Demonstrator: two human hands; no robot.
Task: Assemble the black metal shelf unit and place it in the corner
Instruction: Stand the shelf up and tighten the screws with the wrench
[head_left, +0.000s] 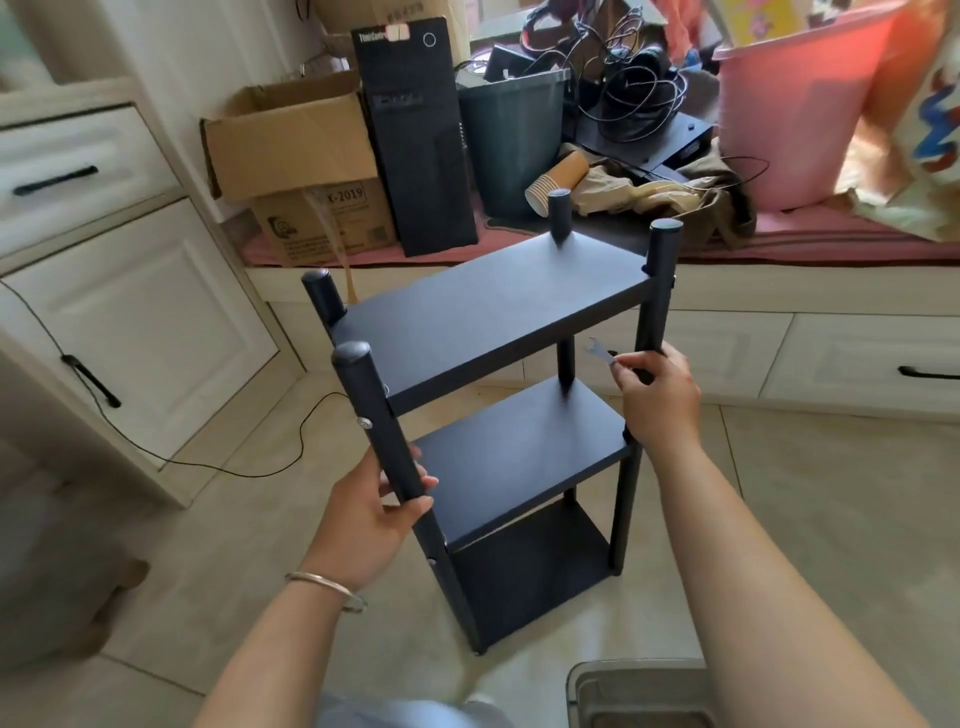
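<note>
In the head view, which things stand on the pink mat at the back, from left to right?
Cardboard box → black computer tower → dark bin → stack of paper cups → pink bucket. I leave out the cables and cloth, because they overlap other things.

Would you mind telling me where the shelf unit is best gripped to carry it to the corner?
Probably by two upright posts between the top and middle boards of the shelf unit, one from each side: the round posts fit curled fingers, as the left hand shows.
</note>
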